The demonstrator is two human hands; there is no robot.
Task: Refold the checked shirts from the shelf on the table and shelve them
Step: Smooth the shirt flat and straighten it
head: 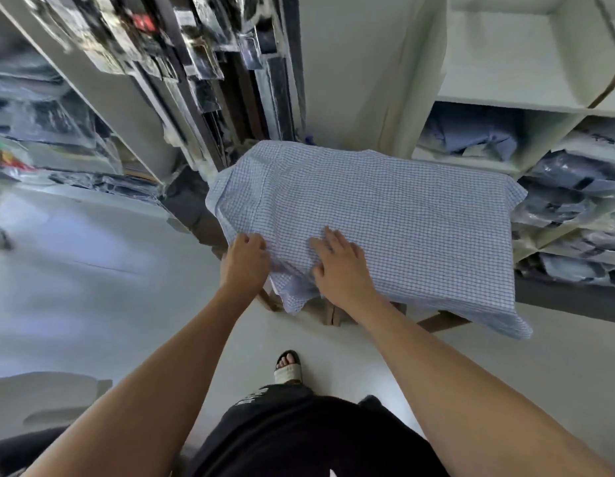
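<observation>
A blue-and-white checked shirt [395, 215] lies spread out at the centre of the frame. It covers a small table whose wooden legs [333, 313] show below its near edge. The left hand [245, 259] grips the shirt's near-left hem with its fingers curled into the cloth. The right hand [340, 266] rests flat on the fabric just beside it, fingers straight and slightly apart. At the right of the frame, white shelves [505, 101] hold bagged blue garments [567, 201]. At lower centre a sandalled foot [288, 368] stands on the pale floor.
</observation>
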